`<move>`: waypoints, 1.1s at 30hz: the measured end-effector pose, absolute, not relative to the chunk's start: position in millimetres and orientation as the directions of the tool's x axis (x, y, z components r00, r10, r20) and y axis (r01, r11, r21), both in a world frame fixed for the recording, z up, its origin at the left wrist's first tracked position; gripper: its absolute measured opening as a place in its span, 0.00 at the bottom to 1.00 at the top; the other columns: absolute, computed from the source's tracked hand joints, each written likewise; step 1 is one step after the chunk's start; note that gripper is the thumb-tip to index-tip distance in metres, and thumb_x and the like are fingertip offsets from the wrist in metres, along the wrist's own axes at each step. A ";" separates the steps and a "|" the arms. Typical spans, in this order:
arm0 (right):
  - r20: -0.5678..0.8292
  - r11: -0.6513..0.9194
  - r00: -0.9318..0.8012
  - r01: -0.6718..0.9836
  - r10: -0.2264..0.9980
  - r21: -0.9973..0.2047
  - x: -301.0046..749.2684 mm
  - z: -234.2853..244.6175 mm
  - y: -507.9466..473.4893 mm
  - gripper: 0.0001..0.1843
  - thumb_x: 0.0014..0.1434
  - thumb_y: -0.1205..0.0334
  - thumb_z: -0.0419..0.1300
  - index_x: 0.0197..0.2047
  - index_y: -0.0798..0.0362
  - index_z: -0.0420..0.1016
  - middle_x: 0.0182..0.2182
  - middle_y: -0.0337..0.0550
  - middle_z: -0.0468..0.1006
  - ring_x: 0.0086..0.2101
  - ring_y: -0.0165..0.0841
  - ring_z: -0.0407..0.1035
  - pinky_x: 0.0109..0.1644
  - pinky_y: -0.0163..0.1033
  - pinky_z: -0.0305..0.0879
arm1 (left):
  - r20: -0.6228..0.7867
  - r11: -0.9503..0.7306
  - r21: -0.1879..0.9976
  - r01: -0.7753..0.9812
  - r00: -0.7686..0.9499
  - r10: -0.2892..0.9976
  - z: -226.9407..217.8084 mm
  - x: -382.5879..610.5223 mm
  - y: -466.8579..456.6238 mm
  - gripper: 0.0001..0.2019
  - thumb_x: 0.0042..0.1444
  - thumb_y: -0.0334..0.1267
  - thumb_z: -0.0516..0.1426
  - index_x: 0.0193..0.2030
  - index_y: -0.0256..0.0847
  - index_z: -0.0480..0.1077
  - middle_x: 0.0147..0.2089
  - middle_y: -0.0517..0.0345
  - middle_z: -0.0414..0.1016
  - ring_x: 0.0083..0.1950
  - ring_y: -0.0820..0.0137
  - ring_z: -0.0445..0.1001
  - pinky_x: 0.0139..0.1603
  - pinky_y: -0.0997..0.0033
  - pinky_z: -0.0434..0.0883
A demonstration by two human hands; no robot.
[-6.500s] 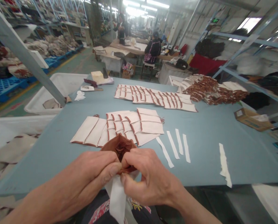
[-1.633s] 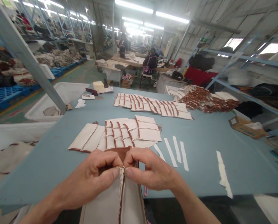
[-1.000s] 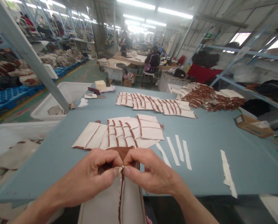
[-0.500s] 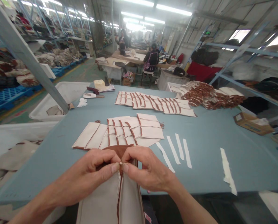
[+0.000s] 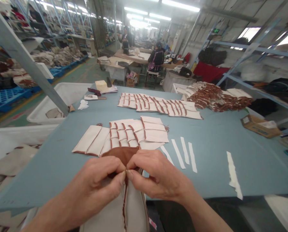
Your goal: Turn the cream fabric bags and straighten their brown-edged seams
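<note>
A beige sewn fabric piece (image 5: 105, 211) with brown trim hangs at the table's near edge, its brown lining (image 5: 121, 154) showing at the open top. A seam with a ragged brown edge runs down its middle. My left hand (image 5: 97, 178) pinches the top of this seam between thumb and forefinger. Right beside it, my right hand (image 5: 153, 174) pinches the same spot from the other side, thumbs nearly touching. What lies between the fingertips is hidden. Just beyond my hands, overlapping beige panels with brown edges (image 5: 124, 132) lie on the blue-green table (image 5: 211, 138).
Farther back lies another row of beige panels (image 5: 158, 104). A heap of brown and beige pieces (image 5: 213, 96) and a cardboard box (image 5: 261, 125) are at right. White strips (image 5: 179, 154) lie right of my hands. White bins (image 5: 59, 96) flank the left side. A person (image 5: 156, 58) sits behind.
Both hands have shifted slightly downward and rotated a little around the seam top, still pinching. More of the brown lining shows now. The camera view has moved slightly.
</note>
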State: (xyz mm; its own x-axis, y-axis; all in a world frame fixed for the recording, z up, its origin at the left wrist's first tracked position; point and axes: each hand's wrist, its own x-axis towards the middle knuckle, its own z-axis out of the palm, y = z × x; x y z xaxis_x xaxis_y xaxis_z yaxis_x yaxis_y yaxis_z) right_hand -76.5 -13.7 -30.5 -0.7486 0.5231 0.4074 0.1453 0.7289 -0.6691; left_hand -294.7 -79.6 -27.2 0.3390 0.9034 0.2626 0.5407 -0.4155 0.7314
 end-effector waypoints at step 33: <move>0.239 0.579 -0.698 0.302 0.675 -0.757 -81.1 -61.9 -22.9 0.16 0.78 0.65 0.48 0.34 0.48 0.63 0.30 0.38 0.73 0.34 0.34 0.69 0.42 0.38 0.63 | -0.054 -0.190 0.747 0.637 0.342 0.938 -39.1 -296.3 -69.8 0.13 0.68 0.40 0.56 0.31 0.42 0.74 0.28 0.65 0.75 0.30 0.73 0.71 0.32 0.76 0.64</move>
